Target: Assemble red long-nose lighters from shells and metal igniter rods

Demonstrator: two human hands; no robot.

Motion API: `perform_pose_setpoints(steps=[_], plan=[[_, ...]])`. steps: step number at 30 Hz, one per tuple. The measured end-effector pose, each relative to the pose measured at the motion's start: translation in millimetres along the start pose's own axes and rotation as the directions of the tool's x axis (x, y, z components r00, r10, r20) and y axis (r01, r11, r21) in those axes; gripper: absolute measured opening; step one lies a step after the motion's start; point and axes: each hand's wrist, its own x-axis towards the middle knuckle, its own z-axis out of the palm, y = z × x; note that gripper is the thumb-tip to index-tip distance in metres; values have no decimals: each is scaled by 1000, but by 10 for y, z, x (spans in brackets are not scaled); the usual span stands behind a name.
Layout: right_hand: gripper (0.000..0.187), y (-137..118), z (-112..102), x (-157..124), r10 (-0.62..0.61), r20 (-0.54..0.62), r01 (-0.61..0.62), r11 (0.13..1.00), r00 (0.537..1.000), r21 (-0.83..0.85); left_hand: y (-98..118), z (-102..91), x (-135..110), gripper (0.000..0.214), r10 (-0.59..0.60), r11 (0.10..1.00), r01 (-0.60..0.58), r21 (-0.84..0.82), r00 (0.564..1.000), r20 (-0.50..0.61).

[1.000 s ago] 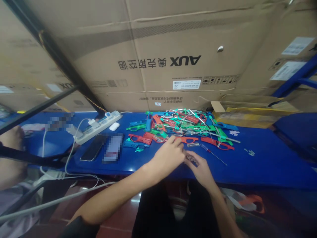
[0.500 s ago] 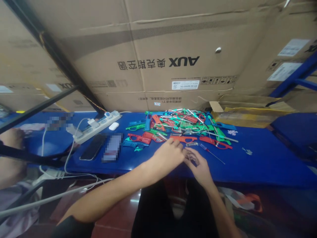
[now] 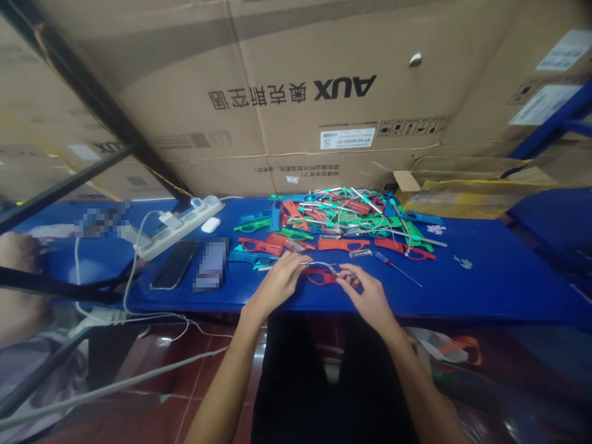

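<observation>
My left hand [image 3: 281, 276] is closed around a thin metal tube [image 3: 264, 269], whose end sticks out on its left. White wires [image 3: 322, 264] arch from that side across to my right hand [image 3: 367, 291]. The fingers of my right hand pinch the right end of a red lighter handle [image 3: 322, 277], where the wires end. This handle lies low over the table's front part, its trigger loop toward my left hand. Just beyond are an orange lighter handle [image 3: 343, 245], a small clear-and-metal part [image 3: 361, 253] and a screwdriver [image 3: 389, 267].
A heap of coloured lighter parts [image 3: 346, 213] lies on the blue table [image 3: 499, 277]. At left are a power strip [image 3: 185, 225], a white case [image 3: 211, 225] and two phones [image 3: 174, 265]. An open carton [image 3: 472, 200] stands back right. Another person's arm [image 3: 21, 290] shows far left.
My hands have moved apart, the left one to the left. The red handle, tube and wires now show between them. The view has tilted downward a little.
</observation>
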Motion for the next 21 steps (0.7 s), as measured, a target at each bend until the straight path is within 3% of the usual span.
perform_pose_setpoints(steps=[10,14,17,21], plan=[[21,-51,-53,79,-71,82,77,994,994,-77,-57,105,-85,27,1,996,-4,-89,999,-33],[21,-46,-86,93,-116,20,118,987,993,-109,-99,208,-111,29,-20,997,18,-78,999,-26],[23,-26,-81,93,-142,-40,134,980,989,-149,-163,243,-114,27,-32,999,28,-45,995,-94],[24,0,-51,104,-117,56,127,960,992,-248,-229,247,-98,25,-32,999,30,-17,986,-164]])
